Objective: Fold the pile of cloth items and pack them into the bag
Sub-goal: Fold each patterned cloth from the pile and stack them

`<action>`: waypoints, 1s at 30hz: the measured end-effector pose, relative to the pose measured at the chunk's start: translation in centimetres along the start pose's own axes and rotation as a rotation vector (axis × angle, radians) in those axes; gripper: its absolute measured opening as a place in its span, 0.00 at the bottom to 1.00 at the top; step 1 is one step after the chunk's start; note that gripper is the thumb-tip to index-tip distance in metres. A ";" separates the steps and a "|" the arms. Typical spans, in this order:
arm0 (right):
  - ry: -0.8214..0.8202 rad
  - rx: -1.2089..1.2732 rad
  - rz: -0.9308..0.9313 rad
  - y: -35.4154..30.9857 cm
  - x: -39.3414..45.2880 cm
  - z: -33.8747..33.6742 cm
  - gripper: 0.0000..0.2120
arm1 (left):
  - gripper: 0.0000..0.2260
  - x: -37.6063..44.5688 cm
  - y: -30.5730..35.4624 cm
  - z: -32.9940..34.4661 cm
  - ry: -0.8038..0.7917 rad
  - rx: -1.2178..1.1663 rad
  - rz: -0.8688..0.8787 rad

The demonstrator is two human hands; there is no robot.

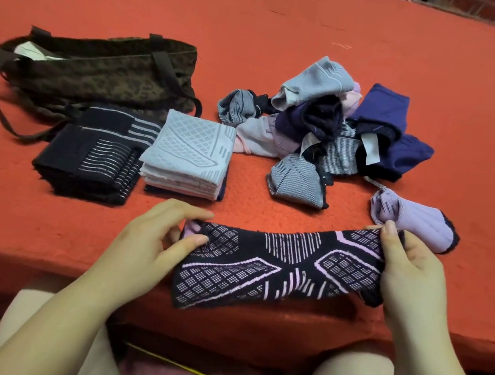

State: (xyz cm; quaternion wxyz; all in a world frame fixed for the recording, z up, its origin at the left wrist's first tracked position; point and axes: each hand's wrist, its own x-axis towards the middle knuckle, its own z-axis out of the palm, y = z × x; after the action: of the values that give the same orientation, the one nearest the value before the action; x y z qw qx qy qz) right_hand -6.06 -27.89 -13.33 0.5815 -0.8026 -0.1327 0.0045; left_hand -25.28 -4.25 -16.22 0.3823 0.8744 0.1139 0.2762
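Dark diamond-patterned knit cloth (279, 269) stretched between both hands

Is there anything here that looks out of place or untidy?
Mostly no. One lilac cloth lies apart from the unfolded pile, beside the right hand. The two folded stacks are neat. Both hands hold the dark patterned cloth, which hangs partly over the table edge.
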 end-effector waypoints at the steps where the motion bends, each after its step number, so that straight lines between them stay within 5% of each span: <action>1: 0.004 0.006 -0.003 0.1 0.0 -0.2 0.15 | 0.10 0.0 0.0 0.1 -0.018 0.007 -0.013; 9: 0.025 -0.009 0.068 1.1 -0.5 -0.2 0.17 | 0.04 -0.4 -0.6 1.6 -0.002 0.061 -0.159; 15: 0.010 -0.018 0.065 1.1 -0.5 -0.6 0.19 | 0.07 0.3 0.2 2.0 0.172 -0.544 -0.508; 20: -0.137 0.060 0.144 -0.9 -0.8 -1.7 0.18 | 0.08 1.4 1.8 1.1 0.224 -0.775 -0.659; 26: -0.052 0.013 0.142 0.1 0.7 -0.3 0.09 | 0.08 3.3 1.0 2.0 0.237 -0.662 -0.778; 30: -0.033 -0.289 -0.080 0.9 -1.2 1.7 0.24 | 0.10 2.5 0.5 3.0 0.342 -0.291 -0.535</action>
State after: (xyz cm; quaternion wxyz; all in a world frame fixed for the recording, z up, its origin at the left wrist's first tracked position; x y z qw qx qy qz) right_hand -7.25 -26.84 -14.87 0.4573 -0.8719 -0.1732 -0.0247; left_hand -21.47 -5.37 -16.55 0.5374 0.6909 0.3610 0.3219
